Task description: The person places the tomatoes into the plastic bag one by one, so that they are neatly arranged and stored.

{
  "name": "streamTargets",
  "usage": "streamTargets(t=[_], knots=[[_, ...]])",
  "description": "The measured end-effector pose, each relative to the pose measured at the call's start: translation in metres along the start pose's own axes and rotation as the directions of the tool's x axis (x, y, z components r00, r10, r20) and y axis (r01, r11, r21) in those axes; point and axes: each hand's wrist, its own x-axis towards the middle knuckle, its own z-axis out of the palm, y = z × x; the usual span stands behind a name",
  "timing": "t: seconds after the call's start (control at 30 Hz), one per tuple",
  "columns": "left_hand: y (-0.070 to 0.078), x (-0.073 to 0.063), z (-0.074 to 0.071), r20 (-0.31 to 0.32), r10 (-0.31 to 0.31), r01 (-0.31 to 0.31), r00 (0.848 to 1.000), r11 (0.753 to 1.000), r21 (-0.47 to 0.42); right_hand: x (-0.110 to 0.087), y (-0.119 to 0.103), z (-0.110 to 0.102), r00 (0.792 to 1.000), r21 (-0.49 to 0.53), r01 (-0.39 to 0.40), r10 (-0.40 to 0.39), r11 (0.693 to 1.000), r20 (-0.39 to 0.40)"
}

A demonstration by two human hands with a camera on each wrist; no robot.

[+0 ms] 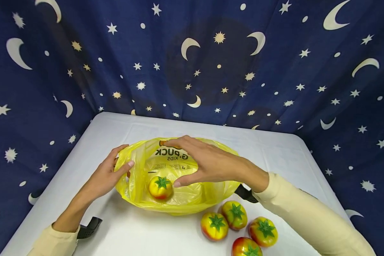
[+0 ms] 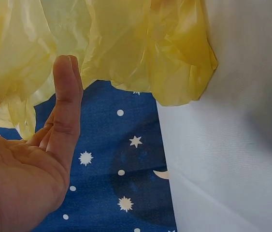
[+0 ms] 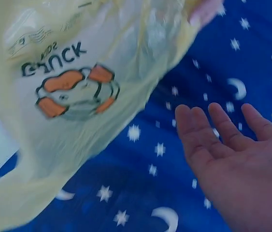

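A yellow plastic bag (image 1: 137, 202) with printed lettering stands with its mouth spread wide on the table. Inside it lies one toy tomato (image 1: 160, 187), yellow and red with a green star-shaped top. My left hand (image 1: 107, 174) holds the bag's left edge, thumb on the inner side and fingers outside; in the left wrist view the visible fingers look fairly straight against the bag. Over the bag's mouth hovers my right hand (image 1: 208, 161), fingers spread and nothing in them, its thumb tip just right of the toy tomato. The right wrist view shows that hand (image 3: 242, 164) with its palm bare.
Several more toy tomatoes (image 1: 214, 226) lie together on the white table (image 1: 140, 234), in front of the bag and to its right. One is cut by the lower frame edge. A dark blue curtain (image 1: 192, 71) with moons and stars surrounds the table's back and sides.
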Motion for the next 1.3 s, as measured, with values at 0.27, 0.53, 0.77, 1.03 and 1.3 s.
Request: streamTargets(t=[0.27, 0.53, 0.77, 1.03, 1.3], knots=[[-0.003, -0.004, -0.004, -0.011, 0.022, -0.022, 1.000, 0.999, -0.028, -0.084, 0.022, -0.014, 0.974, 0.200, -0.041, 0.084, 0.979, -0.210], [-0.003, -0.003, -0.004, -0.004, 0.040, -0.040, 0.999, 0.996, -0.083, -0.159, 0.052, 0.009, 0.931, 0.290, -0.113, 0.204, 0.950, -0.303], [-0.005, -0.004, -0.004, -0.002, 0.045, -0.045, 0.999, 0.995, -0.086, -0.214, 0.078, 0.051, 0.910, 0.437, -0.094, 0.255, 0.895, -0.327], [-0.008, 0.000, -0.002, 0.019, 0.073, -0.071, 0.997, 0.991, -0.116, -0.251, 0.097, 0.114, 0.887, 0.498, -0.051, 0.268, 0.866, -0.375], [-0.010, 0.001, 0.002, 0.024, 0.065, -0.061, 0.998, 0.990, -0.126, -0.260, 0.088, 0.141, 0.832, 0.547, -0.328, 0.510, 0.770, -0.220]])
